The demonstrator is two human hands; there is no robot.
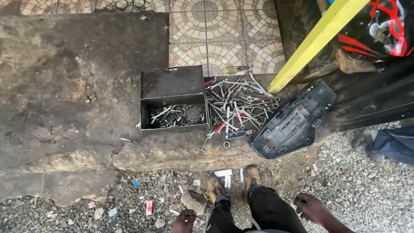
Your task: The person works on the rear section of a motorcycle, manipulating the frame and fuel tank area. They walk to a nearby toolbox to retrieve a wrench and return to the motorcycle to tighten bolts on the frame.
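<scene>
I stand on gravel looking down at my boots (233,183) and dark trousers. My left hand (184,221) hangs at the bottom edge with its fingers curled and nothing in it. My right hand (311,208) hangs beside my right leg, fingers loosely apart and holding nothing. Ahead of me an open metal toolbox (172,100) sits on a stained concrete slab (64,86), with sockets and spanners inside. A heap of spanners and wrenches (237,105) lies just right of the box. Both hands are well short of the tools.
A black motorcycle seat (293,121) lies upside down right of the tools. A yellow bar (317,39) slants above it, beside a black and red motorcycle part (375,26). Another person's leg (394,144) shows at the right edge. Litter dots the gravel (129,203).
</scene>
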